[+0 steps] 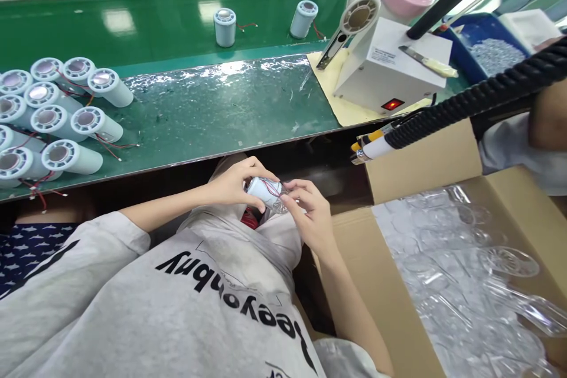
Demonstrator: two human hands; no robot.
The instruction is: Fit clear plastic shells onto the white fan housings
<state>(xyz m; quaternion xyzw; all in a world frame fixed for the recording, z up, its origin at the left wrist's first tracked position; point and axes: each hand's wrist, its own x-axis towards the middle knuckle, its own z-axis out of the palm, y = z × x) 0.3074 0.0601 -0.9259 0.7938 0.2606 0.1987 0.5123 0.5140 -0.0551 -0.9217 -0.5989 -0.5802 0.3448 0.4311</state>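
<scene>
Above my lap, my left hand (pixel 241 184) is wrapped round a light blue cylindrical fan housing (pixel 264 190), which lies tilted with thin red and dark wires along its side. My right hand (pixel 308 207) has its fingertips closed at the housing's right end, on a clear plastic piece (pixel 280 205) by the wires. How far that piece sits over the end is hard to make out. On the bench to the left, several similar light blue housings (pixel 86 159) stand grouped, with round vented ends up and red wires trailing.
Two more housings (pixel 225 28) stand on the green belt (pixel 159 18). A white machine (pixel 376 65) with a lit red switch sits on the bench's right. Beneath a black corrugated hose (pixel 478 91), an open carton (pixel 367 260) holds clear plastic parts. A blue bin (pixel 469 59) stands behind.
</scene>
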